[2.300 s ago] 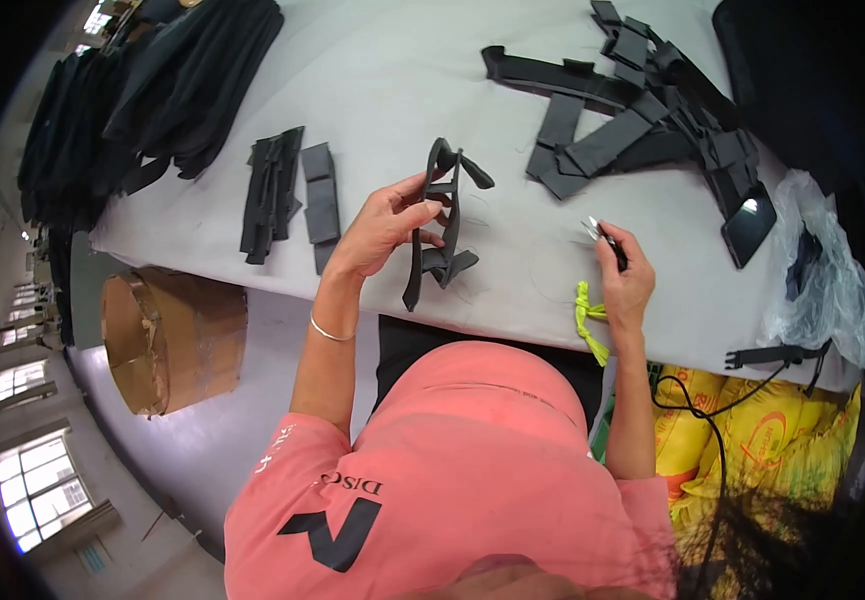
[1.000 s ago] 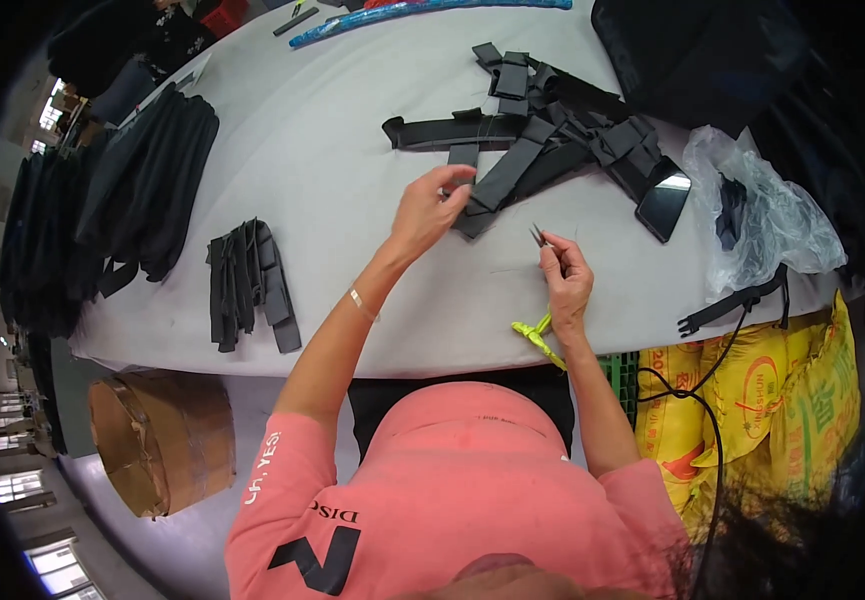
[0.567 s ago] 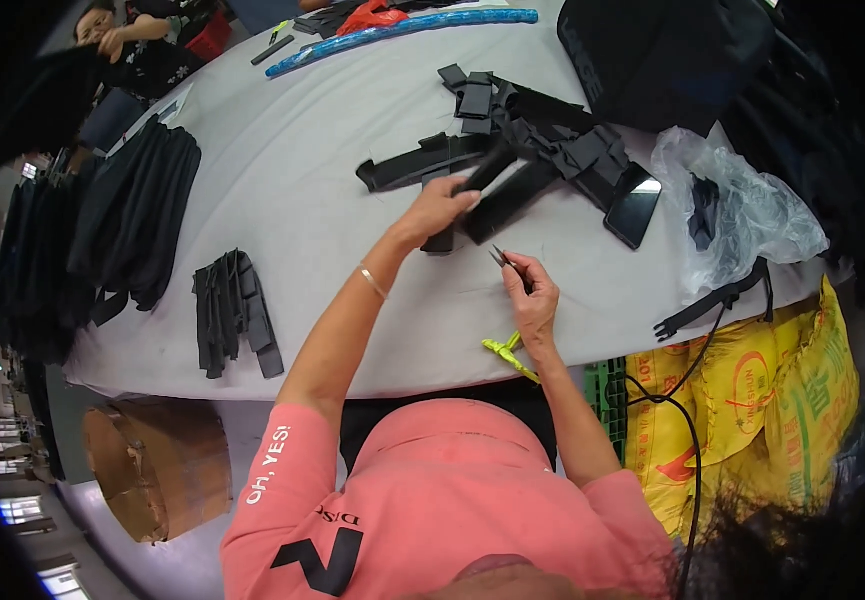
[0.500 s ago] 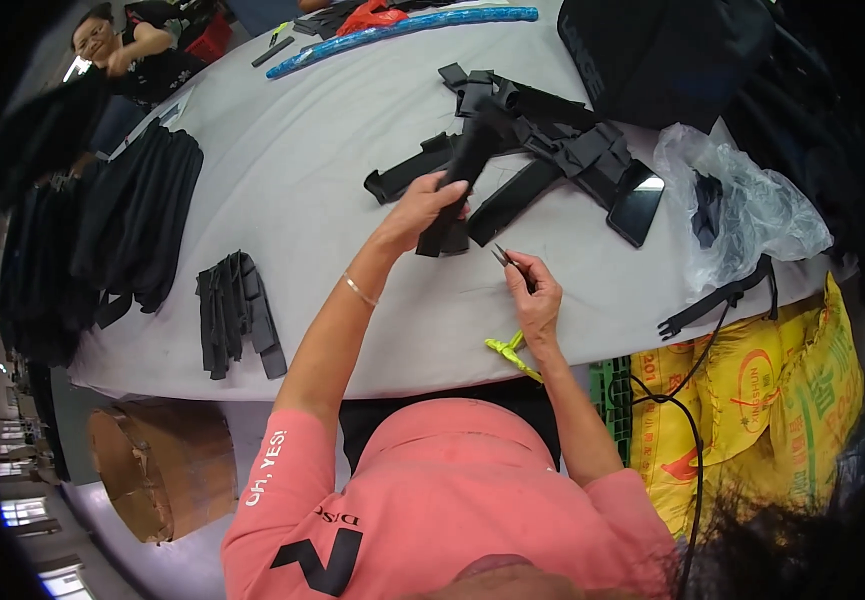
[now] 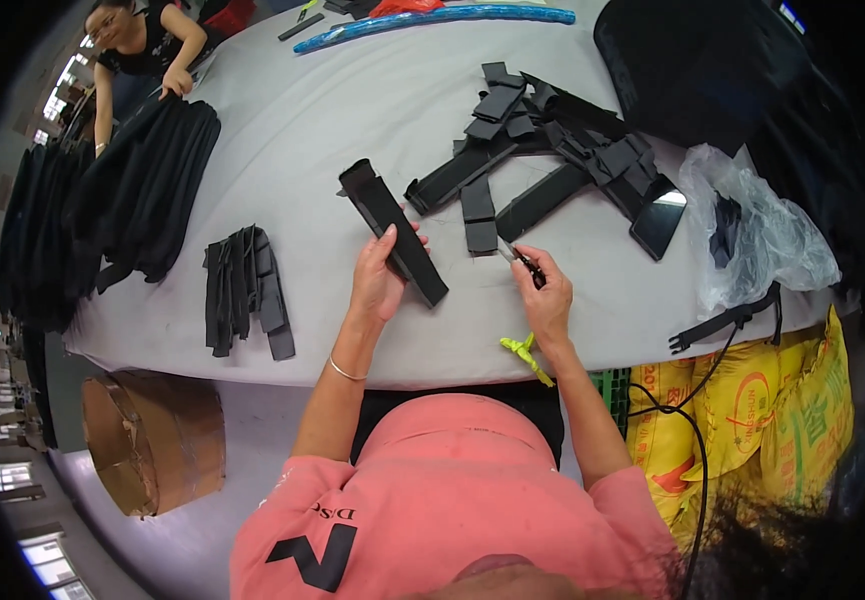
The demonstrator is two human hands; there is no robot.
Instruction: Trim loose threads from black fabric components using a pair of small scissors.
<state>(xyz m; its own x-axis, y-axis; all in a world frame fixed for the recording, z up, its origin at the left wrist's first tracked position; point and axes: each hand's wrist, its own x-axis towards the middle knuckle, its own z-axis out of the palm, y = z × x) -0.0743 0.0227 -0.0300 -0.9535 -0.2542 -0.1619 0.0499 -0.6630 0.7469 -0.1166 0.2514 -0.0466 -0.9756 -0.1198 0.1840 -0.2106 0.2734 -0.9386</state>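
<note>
Left of the snips point(image 5: 529, 269), black strip point(image 5: 407, 247) slants far-left to near-right; left hand point(image 5: 376, 276) pinches its middle; right hand point(image 5: 549, 300), apart, grips snips.

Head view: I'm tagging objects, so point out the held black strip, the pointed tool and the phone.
Black strip point(image 5: 404, 239): head view, middle of its face.
Pointed tool point(image 5: 532, 269): head view, black handle.
Phone point(image 5: 657, 223): head view, screen.

A black strap point(image 5: 407, 246) partly hides the left grip point(image 5: 379, 279).
</note>
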